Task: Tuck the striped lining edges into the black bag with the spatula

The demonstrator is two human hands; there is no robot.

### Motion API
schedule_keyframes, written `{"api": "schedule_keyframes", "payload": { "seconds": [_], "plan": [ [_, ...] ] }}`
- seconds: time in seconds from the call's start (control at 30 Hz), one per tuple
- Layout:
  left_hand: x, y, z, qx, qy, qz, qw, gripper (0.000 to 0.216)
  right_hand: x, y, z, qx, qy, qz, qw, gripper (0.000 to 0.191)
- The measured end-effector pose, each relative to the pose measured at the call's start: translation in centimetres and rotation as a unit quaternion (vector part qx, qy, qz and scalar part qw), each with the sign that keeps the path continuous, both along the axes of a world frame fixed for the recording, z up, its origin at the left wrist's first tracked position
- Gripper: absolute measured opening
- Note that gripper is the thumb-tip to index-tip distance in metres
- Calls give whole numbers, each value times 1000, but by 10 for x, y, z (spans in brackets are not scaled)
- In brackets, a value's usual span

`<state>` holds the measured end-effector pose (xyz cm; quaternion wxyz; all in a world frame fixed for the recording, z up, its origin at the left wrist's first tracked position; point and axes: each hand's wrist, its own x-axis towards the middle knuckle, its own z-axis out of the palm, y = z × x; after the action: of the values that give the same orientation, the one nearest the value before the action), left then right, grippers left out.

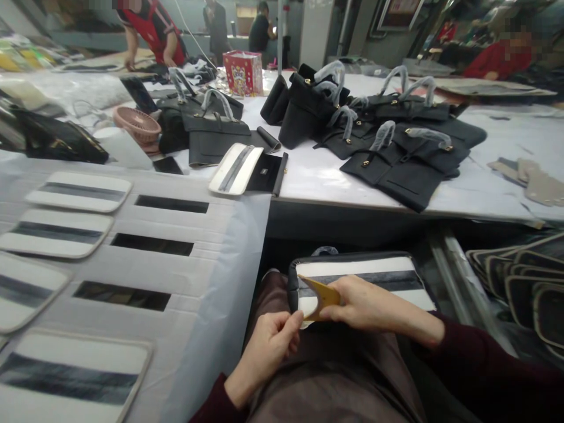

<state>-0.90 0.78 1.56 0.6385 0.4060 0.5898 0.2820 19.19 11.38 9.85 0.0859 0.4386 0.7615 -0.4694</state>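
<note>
A rounded bag panel (374, 275), white with a dark stripe and black edging, lies on my lap. My right hand (374, 305) rests on its lower left part, fingers closed on a flat yellow scraper tool (319, 295) whose tip points at the panel's left edge. My left hand (273, 341) sits just below and left of it, fingers curled, thumb and forefinger pinching the panel's lower left corner beside the tool.
Several similar white striped panels (79, 191) lie on a sheet at my left. Black handbags (405, 158) with wrapped handles cover the white table (317, 176) ahead. A pink fan (137, 123) and red box (243, 71) stand further back. Stacked panels (524, 282) sit at the right. People work beyond.
</note>
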Motion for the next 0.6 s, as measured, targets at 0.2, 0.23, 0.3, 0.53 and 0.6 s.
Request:
{"api": "schedule_keyframes", "payload": {
  "seconds": [0.2, 0.23, 0.3, 0.53, 0.6],
  "plan": [
    [-2, 14, 23, -5, 108, -95, 990, 60, -4, 17, 3, -124, -61, 33, 990, 39],
    [-2, 16, 27, 12, 135, -115, 984, 59, -4, 18, 3, -142, -63, 33, 987, 40],
    [-2, 17, 32, 37, 175, -151, 972, 57, -6, 18, 2, -114, -64, 40, 991, 41],
    [5, 22, 33, 65, 217, -175, 958, 51, -22, 7, 1, 129, -85, 102, 983, 35],
    [3, 20, 28, 54, 179, -152, 971, 52, -18, 9, 3, 129, -69, 96, 985, 32]
  ]
}}
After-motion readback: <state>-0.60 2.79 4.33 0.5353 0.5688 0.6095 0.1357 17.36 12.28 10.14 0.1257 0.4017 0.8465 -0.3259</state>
